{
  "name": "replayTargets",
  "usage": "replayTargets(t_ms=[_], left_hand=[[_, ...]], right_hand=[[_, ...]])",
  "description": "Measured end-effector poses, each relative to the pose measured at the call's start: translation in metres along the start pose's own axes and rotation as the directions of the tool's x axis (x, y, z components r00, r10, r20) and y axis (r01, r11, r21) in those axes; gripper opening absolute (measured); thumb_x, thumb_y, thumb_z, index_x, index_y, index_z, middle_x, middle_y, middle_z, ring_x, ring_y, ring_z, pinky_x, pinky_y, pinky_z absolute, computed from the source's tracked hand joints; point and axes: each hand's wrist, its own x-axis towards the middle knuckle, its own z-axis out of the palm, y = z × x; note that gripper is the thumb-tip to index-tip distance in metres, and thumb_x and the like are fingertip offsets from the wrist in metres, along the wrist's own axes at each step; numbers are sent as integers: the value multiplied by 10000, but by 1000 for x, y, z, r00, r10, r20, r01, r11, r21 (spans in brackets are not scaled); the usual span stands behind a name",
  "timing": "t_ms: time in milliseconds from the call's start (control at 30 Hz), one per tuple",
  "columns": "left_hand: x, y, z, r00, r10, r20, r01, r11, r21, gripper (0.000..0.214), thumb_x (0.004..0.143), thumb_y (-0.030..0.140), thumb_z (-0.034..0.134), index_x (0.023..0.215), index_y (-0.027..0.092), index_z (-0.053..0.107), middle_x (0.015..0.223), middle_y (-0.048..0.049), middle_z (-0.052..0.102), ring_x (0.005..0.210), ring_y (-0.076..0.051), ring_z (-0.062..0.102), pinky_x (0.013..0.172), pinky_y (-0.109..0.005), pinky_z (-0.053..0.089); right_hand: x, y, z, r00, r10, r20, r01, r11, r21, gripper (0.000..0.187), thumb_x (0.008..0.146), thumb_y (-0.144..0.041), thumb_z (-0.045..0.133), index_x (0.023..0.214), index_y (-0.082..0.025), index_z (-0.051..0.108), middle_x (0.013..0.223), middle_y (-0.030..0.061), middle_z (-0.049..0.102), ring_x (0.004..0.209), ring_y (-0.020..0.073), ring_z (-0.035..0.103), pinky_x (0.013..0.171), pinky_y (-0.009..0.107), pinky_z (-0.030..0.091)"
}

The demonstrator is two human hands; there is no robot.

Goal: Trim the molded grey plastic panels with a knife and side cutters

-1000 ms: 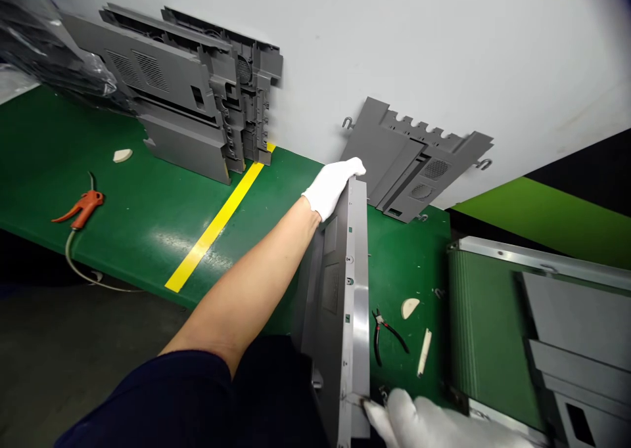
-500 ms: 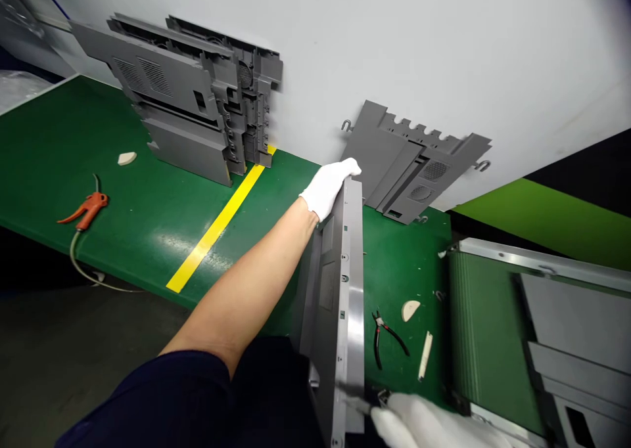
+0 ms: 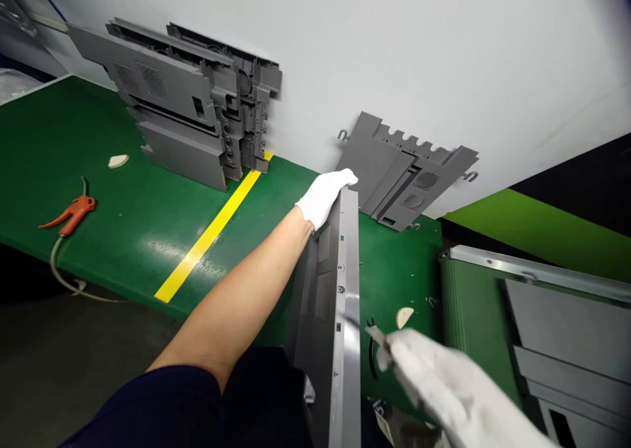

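Note:
A long grey plastic panel [image 3: 340, 316] stands on edge, running from my body out over the green table [image 3: 148, 218]. My left hand [image 3: 323, 195], in a white glove, is wrapped round the panel's far top end. My right hand [image 3: 444, 382], also gloved, is closed on a small thin blade-like tool [image 3: 372, 333] whose tip is against the panel's upper edge about halfway along. Black pliers [image 3: 371, 356] lie on the table just beyond that hand, partly hidden by it.
Several grey panels [image 3: 192, 116] lean against the white wall at the back left, and another panel [image 3: 404, 175] at the back middle. An orange air gun [image 3: 69, 215] with a hose lies at left. White chips [image 3: 405, 316] lie on the table. A conveyor [image 3: 473, 316] carrying grey panels sits at right.
My right hand has moved up along the panel's edge from its near end to about the middle, with the tool. The left hand stays on the far end.

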Motion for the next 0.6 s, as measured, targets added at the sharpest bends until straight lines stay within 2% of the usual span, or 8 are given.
replayTargets(t_ms=[100,200,267,333,433,600], left_hand=[[1,3,1,999,-44,-6,44,999,16,238,726,323,804,682,192,610,745,-5,639,849,-189,611,883,-366,467],[2,7,1,992,-126,-7,126,991,42,277,775,386,785,690,196,601,680,0,597,806,-187,602,823,-349,480],[2,11,-1,985,-172,17,171,984,47,306,808,424,756,695,192,591,643,8,561,741,-174,585,766,-338,482],[1,14,-4,980,-195,39,194,980,41,329,828,448,733,698,187,581,628,15,538,668,-154,555,703,-323,472],[-1,18,-8,980,-194,38,194,981,20,335,845,453,713,711,178,575,637,13,538,615,-134,526,651,-307,452],[-2,20,-9,981,-192,23,191,981,29,339,858,454,700,712,176,573,628,9,529,603,-135,515,643,-313,438]], right_hand=[[42,-10,-30,981,-109,-157,94,990,-102,469,972,-620,346,767,-287,606,637,-7,552,584,183,535,545,293,446],[95,-28,-51,941,-252,-226,187,943,-274,510,988,-633,311,719,-258,528,647,-22,533,573,157,490,585,285,416],[126,-39,-58,923,-298,-246,185,900,-394,538,986,-652,297,691,-250,500,631,-24,540,560,153,474,589,285,388],[147,-48,-61,922,-285,-261,133,868,-478,565,975,-681,285,681,-252,506,613,-24,549,551,156,469,577,281,355],[160,-56,-63,922,-267,-280,74,833,-549,602,956,-721,265,682,-258,536,617,-17,575,570,167,489,563,279,322],[163,-63,-67,912,-275,-305,42,802,-596,666,925,-783,230,695,-258,568,629,-7,601,569,169,495,559,283,316]])
